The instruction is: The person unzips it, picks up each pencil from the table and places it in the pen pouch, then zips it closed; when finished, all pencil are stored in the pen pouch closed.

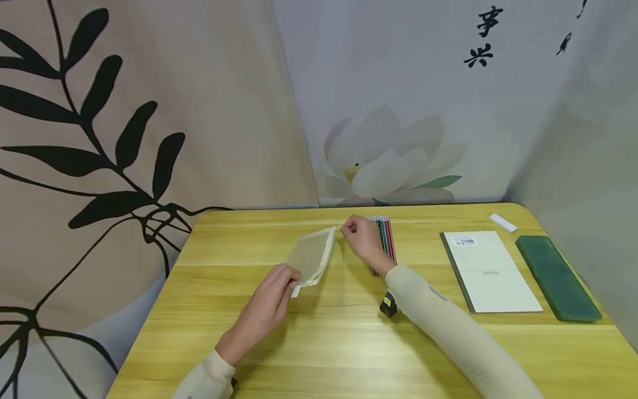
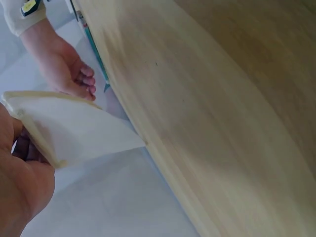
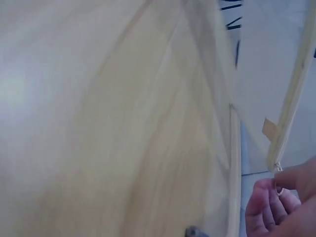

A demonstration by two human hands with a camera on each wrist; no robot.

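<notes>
A pale, see-through zip pouch (image 1: 310, 254) is held up above the wooden table, its zipper edge facing right. My left hand (image 1: 268, 295) grips its near corner, where a small white tag (image 1: 296, 291) sticks out. At the far end of the zipper, my right hand (image 1: 365, 238) pinches the zipper pull (image 3: 278, 185) between thumb and finger. The right wrist view shows the zipper edge running up from those fingers. Behind the right hand lies a row of coloured pencils (image 1: 386, 235), partly hidden by the hand and forearm.
To the right on the table (image 1: 319, 354) lie a pale pad (image 1: 498, 282) with a dark spine, a dark green case (image 1: 558, 280) and a small white block (image 1: 503, 223). A printed curtain (image 1: 239, 111) hangs behind the table's far edge.
</notes>
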